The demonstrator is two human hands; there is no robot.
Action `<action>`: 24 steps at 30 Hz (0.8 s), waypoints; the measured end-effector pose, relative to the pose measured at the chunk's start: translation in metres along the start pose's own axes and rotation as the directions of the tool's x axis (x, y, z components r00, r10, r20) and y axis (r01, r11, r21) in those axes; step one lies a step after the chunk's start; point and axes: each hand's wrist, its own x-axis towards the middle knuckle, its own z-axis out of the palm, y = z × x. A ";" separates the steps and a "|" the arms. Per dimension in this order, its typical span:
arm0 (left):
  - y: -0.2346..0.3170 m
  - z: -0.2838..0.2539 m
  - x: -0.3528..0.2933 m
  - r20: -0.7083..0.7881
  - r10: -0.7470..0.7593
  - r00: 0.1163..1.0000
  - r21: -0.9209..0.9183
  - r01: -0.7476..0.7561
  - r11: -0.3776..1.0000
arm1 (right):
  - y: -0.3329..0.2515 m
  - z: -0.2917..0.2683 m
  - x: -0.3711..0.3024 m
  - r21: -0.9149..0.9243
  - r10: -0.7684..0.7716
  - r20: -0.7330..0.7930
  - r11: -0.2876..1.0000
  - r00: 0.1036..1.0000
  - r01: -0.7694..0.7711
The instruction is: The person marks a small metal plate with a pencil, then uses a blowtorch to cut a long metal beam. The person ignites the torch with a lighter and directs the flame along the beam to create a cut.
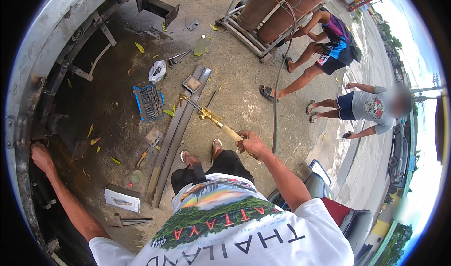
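My right hand (pixel 253 144) is closed round the handle of a brass cutting torch (pixel 213 119). The torch's bent head points up and left, above two long steel bars (pixel 176 139) on the ground, with no flame visible. At the far left, my left hand (pixel 42 158) is closed against the edge of a vehicle's metal frame (pixel 21 106); its fingertips are partly hidden there. Between my arms lie a small square metal plate (pixel 153 137), a wooden-handled tool (pixel 141 159) and a flat trowel (pixel 122 199).
A hose (pixel 276 111) runs from two gas cylinders (pixel 268 12) on a cart. One person (pixel 336 40) bends beside them; another (pixel 366 104) stands farther right. A blue socket set (pixel 149 104), plastic bag (pixel 157 71), bottle (pixel 200 45) and hammer (pixel 124 221) lie about. A motorcycle (pixel 345 219) stands behind right.
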 end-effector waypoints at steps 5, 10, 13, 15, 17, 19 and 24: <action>0.003 -0.030 -0.026 -0.081 0.035 0.996 0.063 -0.030 0.998 | 0.016 -0.012 0.024 0.090 -0.005 0.006 0.996 1.000 0.004; 0.016 -0.069 -0.088 -0.105 -0.022 0.994 -0.077 0.013 0.997 | 0.013 -0.027 0.048 0.130 0.004 0.033 0.991 0.999 -0.008; 0.022 -0.087 -0.147 0.105 -0.158 0.982 -0.206 0.177 0.962 | 0.006 -0.036 0.069 0.143 0.032 0.112 0.989 0.993 -0.048; 0.030 -0.083 -0.201 0.330 -0.351 0.876 -0.483 0.476 0.735 | 0.021 -0.035 0.093 0.126 0.029 0.141 0.991 0.990 -0.047; 0.036 -0.075 -0.264 0.381 -0.405 0.831 -0.616 0.555 0.559 | 0.008 -0.037 0.112 0.143 0.011 0.216 0.989 0.976 -0.043; 0.077 -0.074 -0.326 0.438 -0.444 0.782 -0.588 0.623 0.516 | 0.012 -0.034 0.126 0.205 -0.082 0.220 0.978 0.972 0.036; 0.190 -0.111 -0.429 0.613 -0.463 0.640 -0.460 0.765 0.450 | 0.010 -0.021 0.130 0.286 -0.335 0.253 0.922 0.908 0.261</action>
